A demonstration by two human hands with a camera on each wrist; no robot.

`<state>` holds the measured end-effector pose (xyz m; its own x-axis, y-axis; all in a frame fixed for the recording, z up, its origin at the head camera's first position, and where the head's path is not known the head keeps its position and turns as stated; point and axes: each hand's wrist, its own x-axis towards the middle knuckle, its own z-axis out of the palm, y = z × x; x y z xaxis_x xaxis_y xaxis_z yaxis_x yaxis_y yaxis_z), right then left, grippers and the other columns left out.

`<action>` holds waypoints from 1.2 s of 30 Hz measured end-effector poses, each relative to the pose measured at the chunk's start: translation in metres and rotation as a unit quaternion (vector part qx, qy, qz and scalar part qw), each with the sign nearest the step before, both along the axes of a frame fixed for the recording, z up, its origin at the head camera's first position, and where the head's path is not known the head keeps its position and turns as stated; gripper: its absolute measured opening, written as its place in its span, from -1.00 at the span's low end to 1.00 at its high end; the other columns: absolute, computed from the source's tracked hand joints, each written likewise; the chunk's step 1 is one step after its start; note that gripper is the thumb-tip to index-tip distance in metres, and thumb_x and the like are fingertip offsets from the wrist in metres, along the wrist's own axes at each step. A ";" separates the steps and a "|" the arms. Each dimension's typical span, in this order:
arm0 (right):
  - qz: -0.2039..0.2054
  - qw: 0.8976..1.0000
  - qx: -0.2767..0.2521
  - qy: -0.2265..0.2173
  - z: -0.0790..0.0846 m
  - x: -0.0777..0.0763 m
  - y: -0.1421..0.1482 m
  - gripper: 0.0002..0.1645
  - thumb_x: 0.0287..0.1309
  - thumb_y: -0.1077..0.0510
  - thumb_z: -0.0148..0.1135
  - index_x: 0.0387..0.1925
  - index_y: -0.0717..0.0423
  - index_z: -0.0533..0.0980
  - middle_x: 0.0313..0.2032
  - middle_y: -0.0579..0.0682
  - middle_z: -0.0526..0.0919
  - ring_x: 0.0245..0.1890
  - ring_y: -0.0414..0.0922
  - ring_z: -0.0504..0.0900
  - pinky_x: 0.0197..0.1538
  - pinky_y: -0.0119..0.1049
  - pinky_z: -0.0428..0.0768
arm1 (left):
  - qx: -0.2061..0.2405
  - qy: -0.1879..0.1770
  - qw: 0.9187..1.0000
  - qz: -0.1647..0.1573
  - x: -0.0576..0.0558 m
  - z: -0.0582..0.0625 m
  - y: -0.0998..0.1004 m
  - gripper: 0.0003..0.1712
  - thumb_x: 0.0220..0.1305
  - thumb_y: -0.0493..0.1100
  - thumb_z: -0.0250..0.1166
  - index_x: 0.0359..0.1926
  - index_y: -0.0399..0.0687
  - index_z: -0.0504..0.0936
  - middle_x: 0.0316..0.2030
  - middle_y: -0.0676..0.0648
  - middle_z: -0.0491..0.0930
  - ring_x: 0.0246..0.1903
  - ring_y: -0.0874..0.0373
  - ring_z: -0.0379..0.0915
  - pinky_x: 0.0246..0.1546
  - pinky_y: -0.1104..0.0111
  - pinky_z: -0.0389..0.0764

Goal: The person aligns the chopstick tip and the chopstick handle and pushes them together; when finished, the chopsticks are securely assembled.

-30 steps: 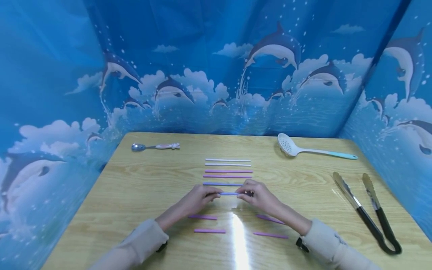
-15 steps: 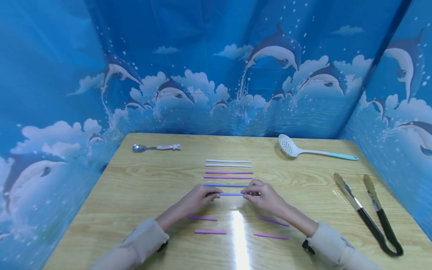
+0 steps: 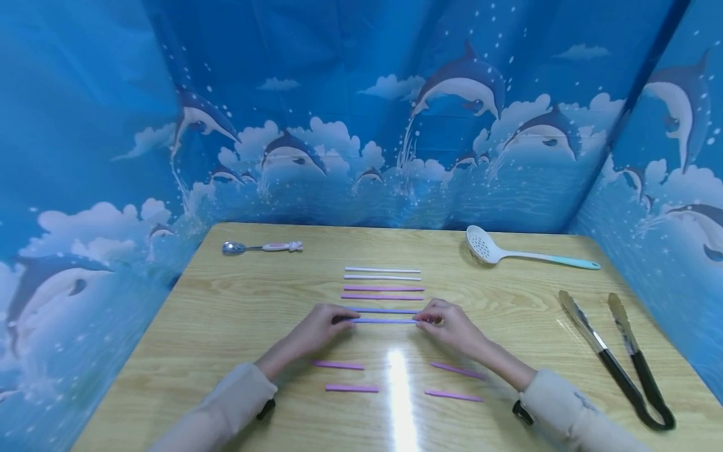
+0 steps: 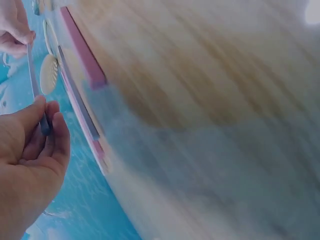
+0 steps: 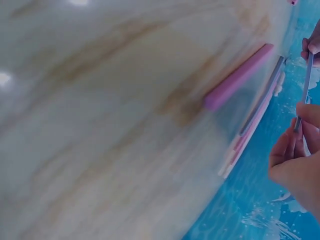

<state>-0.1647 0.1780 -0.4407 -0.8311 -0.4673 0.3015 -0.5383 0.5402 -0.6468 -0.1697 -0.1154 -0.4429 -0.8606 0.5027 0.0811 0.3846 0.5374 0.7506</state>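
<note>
A thin blue chopstick (image 3: 386, 321) is stretched level between both hands, one end with each. My left hand (image 3: 321, 328) pinches its left end between thumb and fingers; in the left wrist view the end pokes out below the fingertips (image 4: 50, 107). The right end is pinched by my right hand (image 3: 456, 328), as the right wrist view also shows. Just behind it lies a second blue chopstick (image 3: 390, 311), parallel. Farther back are two pink-purple chopsticks (image 3: 384, 289) and two white ones (image 3: 383, 270), lined up in the same direction.
Shorter purple pieces lie nearer the body, two at left (image 3: 351, 388) and two at right (image 3: 454, 395). A spoon (image 3: 262, 247) is at back left, a slotted skimmer (image 3: 497, 251) at back right. Black-handled tongs (image 3: 627, 370) lie at the right. A dolphin-print curtain (image 3: 361, 113) surrounds the table (image 3: 226, 295).
Both hands have moved apart to the ends of the blue chopstick, the right hand rightward, the left slightly leftward. The chopstick has moved a little back, closer to the other blue one.
</note>
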 end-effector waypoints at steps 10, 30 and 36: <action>-0.017 0.999 0.032 -0.035 -0.012 -0.008 -0.001 -0.89 0.00 0.37 0.33 -0.34 0.25 0.65 -0.45 -0.07 0.58 -0.45 -0.32 0.45 -0.38 -0.48 0.52 | -0.003 -0.007 0.999 0.032 -0.010 -0.009 -0.007 -0.80 0.18 -0.29 0.29 -0.16 -0.24 0.68 -0.22 -0.17 0.67 -0.19 0.01 0.58 -0.10 0.24 0.61; -0.039 0.998 0.036 -0.036 -0.024 -0.017 -0.007 -0.90 -0.01 0.36 0.33 -0.37 0.27 0.65 -0.46 -0.04 0.57 -0.45 -0.25 0.46 -0.36 -0.47 0.51 | -0.038 0.014 0.998 0.050 -0.014 -0.015 -0.001 -0.86 0.11 -0.35 0.32 -0.25 -0.26 0.69 -0.38 -0.09 0.63 -0.35 0.11 0.49 -0.26 0.36 0.55; -0.035 0.998 0.038 -0.039 -0.024 -0.018 -0.007 -0.90 -0.01 0.35 0.35 -0.36 0.24 0.65 -0.45 -0.05 0.57 -0.44 -0.24 0.47 -0.36 -0.47 0.51 | -0.041 0.015 0.998 0.055 -0.014 -0.016 -0.001 -0.85 0.11 -0.34 0.33 -0.24 -0.26 0.69 -0.39 -0.07 0.62 -0.36 0.13 0.49 -0.27 0.36 0.55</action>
<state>-0.1826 0.1711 -0.4650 -0.8822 -0.4256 0.2013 -0.4472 0.6239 -0.6409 -0.1836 -0.1162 -0.4584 -0.9089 0.4110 0.0709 0.3419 0.6370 0.6909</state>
